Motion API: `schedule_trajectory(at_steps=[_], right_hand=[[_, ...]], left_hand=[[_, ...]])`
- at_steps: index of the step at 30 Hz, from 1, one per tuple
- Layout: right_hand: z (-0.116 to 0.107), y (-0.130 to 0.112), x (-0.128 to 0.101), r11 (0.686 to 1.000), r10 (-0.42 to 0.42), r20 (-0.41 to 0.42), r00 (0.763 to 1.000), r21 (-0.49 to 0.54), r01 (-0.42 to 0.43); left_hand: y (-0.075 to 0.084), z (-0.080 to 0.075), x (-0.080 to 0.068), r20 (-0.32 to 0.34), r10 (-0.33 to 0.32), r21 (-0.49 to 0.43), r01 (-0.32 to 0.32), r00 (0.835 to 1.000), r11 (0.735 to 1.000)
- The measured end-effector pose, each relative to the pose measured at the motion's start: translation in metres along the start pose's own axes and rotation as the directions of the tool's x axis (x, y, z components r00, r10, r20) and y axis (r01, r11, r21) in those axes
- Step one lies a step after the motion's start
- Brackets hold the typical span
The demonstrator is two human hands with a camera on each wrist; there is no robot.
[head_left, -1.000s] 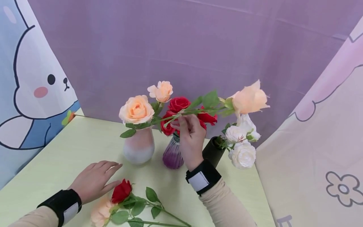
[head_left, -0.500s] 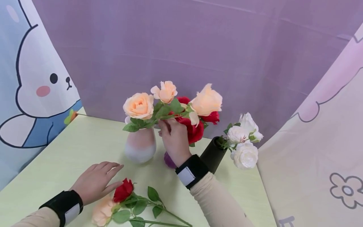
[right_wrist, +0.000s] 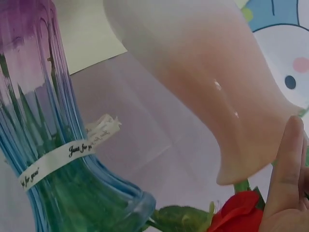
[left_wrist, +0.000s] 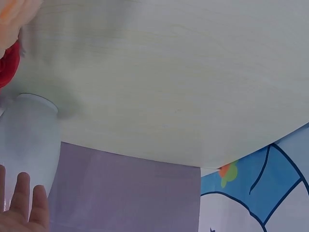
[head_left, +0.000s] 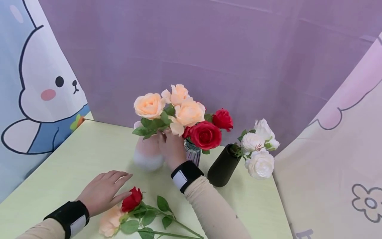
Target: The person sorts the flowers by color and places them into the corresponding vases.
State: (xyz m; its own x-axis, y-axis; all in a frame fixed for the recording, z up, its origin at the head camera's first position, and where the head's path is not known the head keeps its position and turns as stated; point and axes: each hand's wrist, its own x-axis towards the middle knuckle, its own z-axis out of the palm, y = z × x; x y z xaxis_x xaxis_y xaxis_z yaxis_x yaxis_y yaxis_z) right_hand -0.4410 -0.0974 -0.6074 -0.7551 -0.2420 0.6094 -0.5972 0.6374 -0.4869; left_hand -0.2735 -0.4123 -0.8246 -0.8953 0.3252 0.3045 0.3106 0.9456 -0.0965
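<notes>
My right hand (head_left: 166, 141) is at the mouth of the pink-and-white vase (head_left: 147, 156) and pinches the stem of a peach rose (head_left: 189, 113), whose bloom now stands beside two other peach roses (head_left: 149, 105) in that vase. One right finger (right_wrist: 287, 174) lies along the vase neck (right_wrist: 207, 87). My left hand (head_left: 119, 187) rests flat on the table with straight fingers. Its fingertips are next to a red rose (head_left: 132, 199) that lies on the table beside a peach rose (head_left: 108, 223).
A ribbed purple glass vase (head_left: 194, 153) with red roses (head_left: 206, 135) stands right of the pink vase, close to my right wrist. A black vase (head_left: 222, 166) of white flowers (head_left: 259, 151) is further right. The pale green table (head_left: 74, 156) meets cloth backdrops behind.
My right hand has carried the peach rose from the right, over the red roses, leftward and down to the pink vase's mouth. The left hand has stayed flat on the table.
</notes>
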Motion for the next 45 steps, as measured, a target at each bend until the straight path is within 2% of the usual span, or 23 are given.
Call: schedule_trajectory(at_steps=[3,8,10,16,22,25,30,33,37,42,45], right_hand=[[0.016,0.005,0.001,0.999,0.018,0.044,0.999,-0.027,-0.016],[0.033,0.013,0.001,0.995,0.100,0.146,0.984,0.007,-0.102],[0.037,0.015,0.000,0.992,0.116,0.157,0.981,0.026,-0.122],[0.033,0.014,-0.007,0.988,0.130,0.127,0.983,0.072,-0.140],[0.016,0.004,-0.012,0.970,0.105,0.042,0.994,0.215,-0.112],[0.010,0.001,-0.017,0.949,0.106,0.029,0.994,0.297,-0.109],[0.003,0.003,-0.033,0.914,0.121,0.039,0.992,0.386,-0.127],[0.001,0.006,-0.047,0.908,0.117,0.056,0.992,0.397,-0.129],[-0.005,0.010,-0.064,0.912,0.093,0.083,0.992,0.394,-0.118],[-0.024,0.009,-0.079,0.954,0.019,0.045,0.999,0.297,-0.032],[-0.035,0.009,-0.086,0.969,-0.012,0.020,1.000,0.246,0.007]], left_hand=[[0.000,0.002,0.000,-0.003,0.003,-0.002,-0.003,1.000,1.000],[0.000,0.007,0.000,-0.001,0.016,-0.007,-0.016,1.000,1.000],[-0.001,0.009,0.000,0.000,0.016,-0.004,-0.016,1.000,1.000],[-0.002,0.014,-0.003,0.005,0.001,0.002,-0.001,1.000,1.000],[-0.001,0.016,-0.003,0.006,0.003,-0.005,-0.003,1.000,1.000],[0.000,0.017,-0.003,0.004,0.011,-0.009,-0.011,1.000,1.000],[0.002,0.019,-0.003,0.001,0.021,-0.021,-0.021,1.000,1.000],[0.004,0.019,-0.004,0.003,0.024,-0.023,-0.024,1.000,0.999],[0.007,0.014,-0.003,0.008,0.027,-0.022,-0.027,1.000,0.999],[0.012,0.010,-0.002,0.010,0.029,-0.031,-0.028,1.000,0.999],[0.015,0.010,-0.004,0.008,0.031,-0.035,-0.031,0.999,0.999]])
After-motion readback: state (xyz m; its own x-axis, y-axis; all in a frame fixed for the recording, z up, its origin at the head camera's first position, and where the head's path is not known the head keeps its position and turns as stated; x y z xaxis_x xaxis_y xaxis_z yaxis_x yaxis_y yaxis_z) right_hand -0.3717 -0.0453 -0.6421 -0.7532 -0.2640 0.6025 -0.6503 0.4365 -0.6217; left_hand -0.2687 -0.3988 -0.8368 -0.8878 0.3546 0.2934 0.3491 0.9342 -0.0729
